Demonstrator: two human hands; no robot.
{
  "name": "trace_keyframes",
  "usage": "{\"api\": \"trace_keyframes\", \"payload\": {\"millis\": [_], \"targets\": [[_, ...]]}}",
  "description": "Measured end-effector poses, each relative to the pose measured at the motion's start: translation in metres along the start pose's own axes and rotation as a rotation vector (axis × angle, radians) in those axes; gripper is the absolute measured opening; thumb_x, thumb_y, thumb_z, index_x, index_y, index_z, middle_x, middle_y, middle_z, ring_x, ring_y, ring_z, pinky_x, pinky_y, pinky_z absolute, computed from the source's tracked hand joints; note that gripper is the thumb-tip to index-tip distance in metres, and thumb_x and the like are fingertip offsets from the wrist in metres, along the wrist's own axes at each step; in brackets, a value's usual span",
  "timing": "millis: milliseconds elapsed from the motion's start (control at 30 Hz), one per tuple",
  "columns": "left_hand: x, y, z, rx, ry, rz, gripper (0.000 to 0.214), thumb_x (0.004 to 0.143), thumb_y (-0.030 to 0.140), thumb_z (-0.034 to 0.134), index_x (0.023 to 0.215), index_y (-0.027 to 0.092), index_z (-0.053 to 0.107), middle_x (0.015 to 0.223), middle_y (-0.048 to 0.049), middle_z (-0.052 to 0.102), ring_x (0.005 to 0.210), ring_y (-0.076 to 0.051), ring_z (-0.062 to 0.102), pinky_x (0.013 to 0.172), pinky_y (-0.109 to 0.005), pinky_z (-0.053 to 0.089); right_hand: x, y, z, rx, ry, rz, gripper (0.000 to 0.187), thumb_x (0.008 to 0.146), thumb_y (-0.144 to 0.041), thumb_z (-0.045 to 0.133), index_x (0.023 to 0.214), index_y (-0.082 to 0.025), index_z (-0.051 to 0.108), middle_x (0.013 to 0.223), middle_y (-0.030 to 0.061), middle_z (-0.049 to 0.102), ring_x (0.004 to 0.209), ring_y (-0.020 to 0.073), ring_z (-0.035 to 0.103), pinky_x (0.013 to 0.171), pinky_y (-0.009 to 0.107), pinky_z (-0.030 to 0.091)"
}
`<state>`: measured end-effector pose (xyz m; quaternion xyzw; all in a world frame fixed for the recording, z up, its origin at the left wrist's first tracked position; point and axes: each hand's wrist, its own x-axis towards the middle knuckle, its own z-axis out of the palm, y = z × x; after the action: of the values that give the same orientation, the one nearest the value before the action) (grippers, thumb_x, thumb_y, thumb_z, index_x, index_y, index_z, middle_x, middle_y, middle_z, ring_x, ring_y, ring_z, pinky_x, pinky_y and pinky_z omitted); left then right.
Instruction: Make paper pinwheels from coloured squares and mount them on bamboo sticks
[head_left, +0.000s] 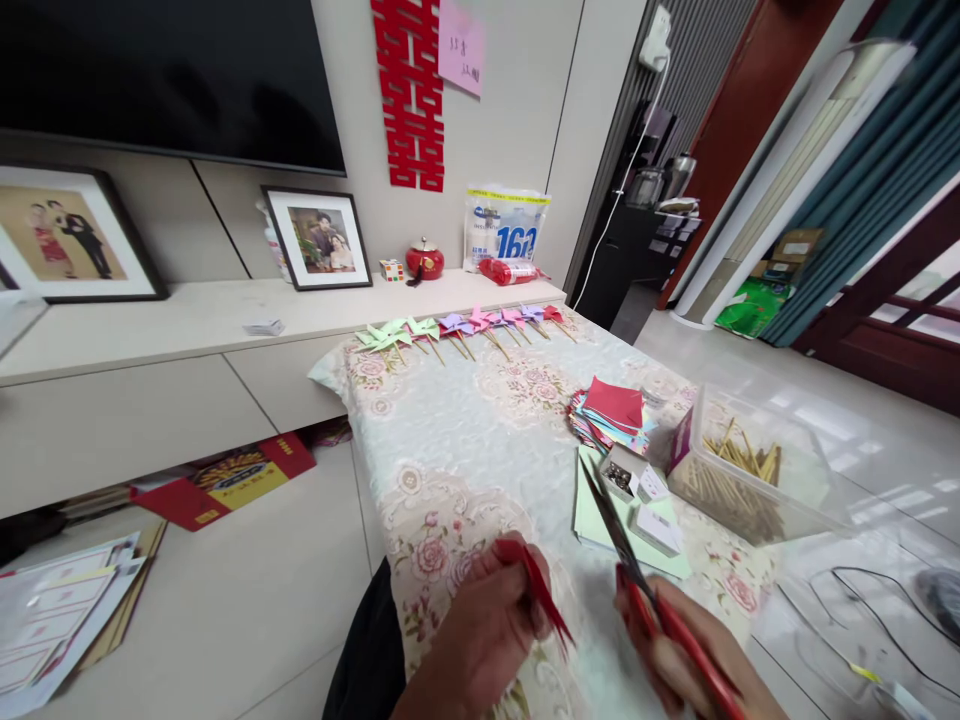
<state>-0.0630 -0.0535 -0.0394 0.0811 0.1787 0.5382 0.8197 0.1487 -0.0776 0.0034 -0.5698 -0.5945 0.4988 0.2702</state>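
Note:
My left hand (480,630) is closed on a folded piece of red paper (541,590) at the bottom middle, over the flowered tablecloth (465,440). Just right of it, my right hand (690,660) grips red-handled scissors (622,545) whose blades point up and away, close beside the red paper. Behind the scissors lie a pale green sheet (592,510), small white boxes (637,480) and a stack of coloured paper squares (611,410) with a red one on top.
A row of paper pinwheels (457,325) on sticks lies along the table's far edge. A clear tub of wooden sticks (742,465) stands at the right. Behind are a low cabinet (187,330) with framed photos, a red pot and a bag. Papers lie on the floor at left.

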Motion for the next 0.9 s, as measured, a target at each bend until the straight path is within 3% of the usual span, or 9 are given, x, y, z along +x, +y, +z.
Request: {"api": "trace_keyframes", "payload": {"millis": [33,100,167,267,367,533,700,800,900], "targets": [[-0.002,0.000,0.000,0.017,-0.063,-0.030,0.023,0.063,0.022,0.088,0.066,0.017,0.066,0.059,0.0009,0.061,0.050,-0.008,0.052,0.049,-0.020,0.039,0.013,-0.006,0.002,-0.053,0.022,-0.012,0.043,0.080,-0.067,0.063,0.082,-0.025,0.061,0.078,0.0062,0.062,0.075,0.0252,0.058,0.067,0.035,0.046],[-0.007,0.000,-0.001,0.086,-0.159,-0.122,0.020,0.068,0.018,0.083,0.065,0.016,0.064,0.057,0.0001,0.060,0.047,-0.008,0.051,0.046,-0.020,0.038,0.043,-0.019,0.010,-0.390,0.057,-0.015,0.031,0.083,-0.053,0.062,0.079,-0.022,0.057,0.073,0.0044,0.062,0.069,0.0224,0.055,0.065,0.033,0.042],[-0.010,0.000,-0.002,0.150,-0.211,-0.192,0.019,0.072,0.017,0.079,0.063,0.016,0.062,0.056,-0.0011,0.060,0.044,-0.009,0.052,0.044,-0.021,0.038,0.075,-0.032,0.023,-0.622,0.087,-0.038,0.020,0.081,-0.036,0.062,0.092,-0.020,0.061,0.084,0.0065,0.067,0.073,0.0228,0.058,0.066,0.032,0.040],[-0.010,-0.001,-0.005,0.154,-0.255,-0.193,0.021,0.073,0.016,0.078,0.061,0.016,0.061,0.055,-0.0015,0.059,0.043,-0.010,0.053,0.043,-0.021,0.038,0.120,-0.050,0.048,-0.833,0.075,-0.157,0.026,0.081,-0.031,0.062,0.101,-0.016,0.064,0.101,0.0131,0.070,0.087,0.0266,0.064,0.072,0.033,0.041],[-0.007,-0.002,-0.009,0.167,-0.308,-0.158,0.023,0.071,0.018,0.082,0.061,0.016,0.060,0.056,-0.0013,0.059,0.045,-0.010,0.054,0.045,-0.022,0.039,0.151,-0.061,0.072,-0.849,0.090,-0.202,0.029,0.081,-0.030,0.064,0.102,-0.011,0.066,0.104,0.0191,0.070,0.092,0.0312,0.065,0.076,0.036,0.043],[-0.002,-0.005,-0.011,0.172,-0.302,-0.133,0.027,0.072,0.021,0.082,0.060,0.017,0.058,0.054,0.0001,0.058,0.044,-0.010,0.052,0.045,-0.022,0.040,0.167,-0.062,0.097,-0.776,0.112,-0.284,0.029,0.080,-0.027,0.067,0.101,-0.007,0.069,0.110,0.0249,0.066,0.111,0.0372,0.057,0.090,0.041,0.043],[0.001,-0.008,-0.011,0.157,-0.217,-0.089,0.032,0.061,0.026,0.089,0.061,0.018,0.059,0.055,0.0026,0.058,0.040,-0.008,0.047,0.039,-0.020,0.035,0.159,-0.053,0.081,-0.551,0.109,-0.332,0.017,0.078,-0.025,0.070,0.091,-0.013,0.070,0.101,0.0154,0.067,0.100,0.0295,0.059,0.089,0.037,0.044],[0.003,-0.005,-0.006,0.195,-0.044,-0.012,0.032,0.058,0.030,0.091,0.064,0.017,0.063,0.057,0.0024,0.061,0.044,-0.008,0.050,0.044,-0.019,0.037,0.149,-0.044,0.057,-0.319,0.127,-0.355,0.016,0.088,-0.032,0.061,0.091,-0.018,0.068,0.085,0.0056,0.066,0.082,0.0213,0.061,0.079,0.032,0.046],[0.010,0.003,0.002,0.318,0.189,0.140,0.026,0.061,0.029,0.088,0.069,0.015,0.068,0.059,0.0011,0.065,0.052,-0.009,0.053,0.053,-0.020,0.042,0.139,-0.028,0.039,0.018,0.152,-0.372,0.036,0.097,-0.049,0.047,0.099,-0.018,0.066,0.074,0.0026,0.065,0.066,0.0175,0.060,0.065,0.029,0.048]]}}
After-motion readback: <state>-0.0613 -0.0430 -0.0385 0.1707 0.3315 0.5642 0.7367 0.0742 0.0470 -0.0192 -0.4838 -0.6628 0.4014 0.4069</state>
